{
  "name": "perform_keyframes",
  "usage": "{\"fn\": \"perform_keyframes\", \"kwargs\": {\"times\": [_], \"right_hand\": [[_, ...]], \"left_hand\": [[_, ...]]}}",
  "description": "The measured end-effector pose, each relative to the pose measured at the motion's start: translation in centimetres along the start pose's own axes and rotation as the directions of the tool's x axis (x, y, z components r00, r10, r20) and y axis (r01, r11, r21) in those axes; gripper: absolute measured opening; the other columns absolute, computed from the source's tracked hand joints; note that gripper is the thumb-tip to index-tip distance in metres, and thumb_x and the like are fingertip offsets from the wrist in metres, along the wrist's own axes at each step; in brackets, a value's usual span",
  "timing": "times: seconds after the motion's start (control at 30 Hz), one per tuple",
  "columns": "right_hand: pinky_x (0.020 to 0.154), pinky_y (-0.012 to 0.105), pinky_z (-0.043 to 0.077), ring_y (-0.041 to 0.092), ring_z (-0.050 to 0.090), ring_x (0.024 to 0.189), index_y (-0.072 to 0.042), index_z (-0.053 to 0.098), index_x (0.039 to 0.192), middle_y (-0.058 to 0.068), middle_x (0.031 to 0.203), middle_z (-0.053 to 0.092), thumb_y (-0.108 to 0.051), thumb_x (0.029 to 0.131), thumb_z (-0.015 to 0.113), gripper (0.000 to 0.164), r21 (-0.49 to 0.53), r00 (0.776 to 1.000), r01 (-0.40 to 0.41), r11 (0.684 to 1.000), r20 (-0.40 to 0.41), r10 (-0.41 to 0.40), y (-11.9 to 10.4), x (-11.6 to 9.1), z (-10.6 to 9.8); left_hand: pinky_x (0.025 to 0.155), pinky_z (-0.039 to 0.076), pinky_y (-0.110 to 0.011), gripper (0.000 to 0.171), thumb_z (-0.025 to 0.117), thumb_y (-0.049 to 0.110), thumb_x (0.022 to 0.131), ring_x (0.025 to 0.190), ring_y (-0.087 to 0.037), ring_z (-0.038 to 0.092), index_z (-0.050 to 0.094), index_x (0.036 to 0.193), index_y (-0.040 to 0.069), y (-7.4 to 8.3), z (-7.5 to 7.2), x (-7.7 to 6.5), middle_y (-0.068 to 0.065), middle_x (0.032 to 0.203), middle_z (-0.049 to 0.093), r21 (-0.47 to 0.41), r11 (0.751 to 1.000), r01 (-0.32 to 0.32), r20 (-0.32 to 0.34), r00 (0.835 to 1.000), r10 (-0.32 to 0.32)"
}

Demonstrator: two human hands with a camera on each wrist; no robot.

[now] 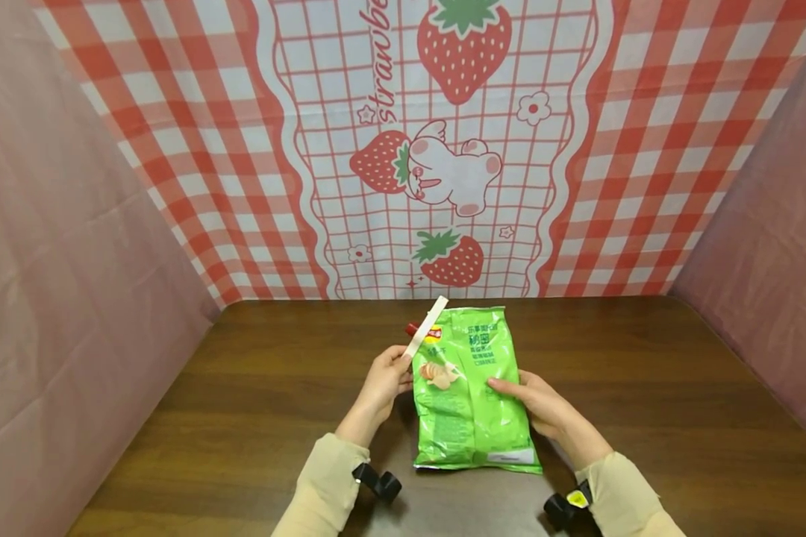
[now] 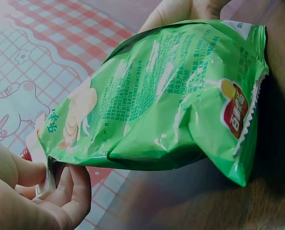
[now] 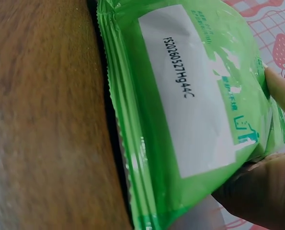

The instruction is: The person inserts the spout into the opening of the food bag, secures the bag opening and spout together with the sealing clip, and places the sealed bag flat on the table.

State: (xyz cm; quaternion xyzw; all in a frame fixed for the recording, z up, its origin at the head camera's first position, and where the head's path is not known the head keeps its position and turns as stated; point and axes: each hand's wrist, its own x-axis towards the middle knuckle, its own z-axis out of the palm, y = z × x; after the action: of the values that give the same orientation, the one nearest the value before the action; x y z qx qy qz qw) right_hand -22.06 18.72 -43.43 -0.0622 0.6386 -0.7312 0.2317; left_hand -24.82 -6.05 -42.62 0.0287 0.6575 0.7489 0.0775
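A green bag of potato chips [image 1: 472,406] is held up over the table between both hands, its printed back toward the head camera. Along its upper left corner runs a long, narrow white bag clip [image 1: 426,326], slanted. My left hand [image 1: 384,379] pinches the lower end of this clip at the bag's edge, thumb in front and fingers behind. A small red piece [image 1: 413,329] sticks out behind the clip. On the right side, my right hand [image 1: 544,406] grips the bag with the thumb lying on its face; its other fingers are mostly hidden behind. The bag's crimped bottom seal [image 3: 132,158] shows in the right wrist view.
A brown wooden table [image 1: 275,418] lies underneath. Behind it hangs a red-and-white checked cloth [image 1: 201,134] with strawberry prints, and plain pinkish cloths [image 1: 60,261] close off the sides. Black wrist cameras [image 1: 378,483] are strapped to both sleeves.
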Motion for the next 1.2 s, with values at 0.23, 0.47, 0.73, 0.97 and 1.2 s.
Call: {"fn": "perform_keyframes", "kwargs": {"times": [0.23, 0.47, 0.73, 0.97, 1.2], "right_hand": [[0.068, 0.033, 0.053, 0.015, 0.066, 0.074, -0.004, 0.048, 0.104, 0.0, 0.081, 0.067, -0.018, 0.092, 0.051, 0.019, 0.031, 1.0, 0.007, 0.999, -0.019, -0.006, 0.38, 0.26, 0.03], [0.067, 0.031, 0.053, 0.013, 0.065, 0.072, -0.008, 0.05, 0.098, -0.001, 0.079, 0.067, -0.017, 0.092, 0.052, 0.011, 0.09, 0.999, 0.009, 0.996, -0.046, -0.005, 0.55, 0.34, 0.3], [0.067, 0.031, 0.053, 0.013, 0.065, 0.074, -0.007, 0.049, 0.1, 0.0, 0.081, 0.067, -0.016, 0.093, 0.049, 0.011, 0.126, 0.999, 0.017, 0.992, -0.054, -0.01, 0.69, 0.31, 0.39], [0.07, 0.033, 0.053, 0.015, 0.065, 0.078, -0.004, 0.046, 0.106, 0.002, 0.085, 0.066, -0.016, 0.094, 0.047, 0.017, 0.152, 0.998, 0.031, 0.988, -0.06, -0.022, 0.87, 0.3, 0.54], [0.069, 0.033, 0.053, 0.015, 0.066, 0.078, -0.004, 0.046, 0.107, 0.002, 0.085, 0.067, -0.017, 0.095, 0.046, 0.017, 0.177, 0.997, 0.044, 0.983, -0.076, -0.031, 0.92, 0.4, 0.46]], "left_hand": [[0.058, 0.046, -0.022, 0.025, 0.038, 0.007, 0.096, 0.059, -0.006, 0.054, 0.047, 0.112, -0.01, 0.05, -0.26, 0.0, 0.005, 0.071, 0.055, -0.011, 1.0, 0.004, -0.011, 1.0, -0.004], [0.058, 0.046, -0.022, 0.026, 0.039, 0.008, 0.096, 0.059, -0.006, 0.053, 0.047, 0.113, -0.01, 0.01, -0.3, -0.06, 0.004, 0.072, 0.053, -0.01, 1.0, 0.007, -0.016, 1.0, -0.008], [0.059, 0.046, -0.022, 0.028, 0.039, 0.01, 0.097, 0.06, -0.006, 0.053, 0.047, 0.117, -0.008, -0.2, -0.23, 0.19, 0.003, 0.075, 0.051, -0.015, 1.0, 0.016, -0.028, 0.999, -0.016], [0.062, 0.047, -0.023, 0.034, 0.044, 0.016, 0.096, 0.064, -0.006, 0.056, 0.043, 0.12, -0.008, -0.44, -0.14, 0.04, 0.002, 0.082, 0.054, -0.053, 0.998, 0.021, -0.033, 0.999, -0.022], [0.064, 0.049, -0.026, 0.035, 0.05, 0.018, 0.093, 0.071, -0.009, 0.06, 0.042, 0.116, -0.007, -0.73, -0.01, 0.04, 0.001, 0.083, 0.058, -0.083, 0.995, 0.064, 0.001, 0.998, -0.064]]}}
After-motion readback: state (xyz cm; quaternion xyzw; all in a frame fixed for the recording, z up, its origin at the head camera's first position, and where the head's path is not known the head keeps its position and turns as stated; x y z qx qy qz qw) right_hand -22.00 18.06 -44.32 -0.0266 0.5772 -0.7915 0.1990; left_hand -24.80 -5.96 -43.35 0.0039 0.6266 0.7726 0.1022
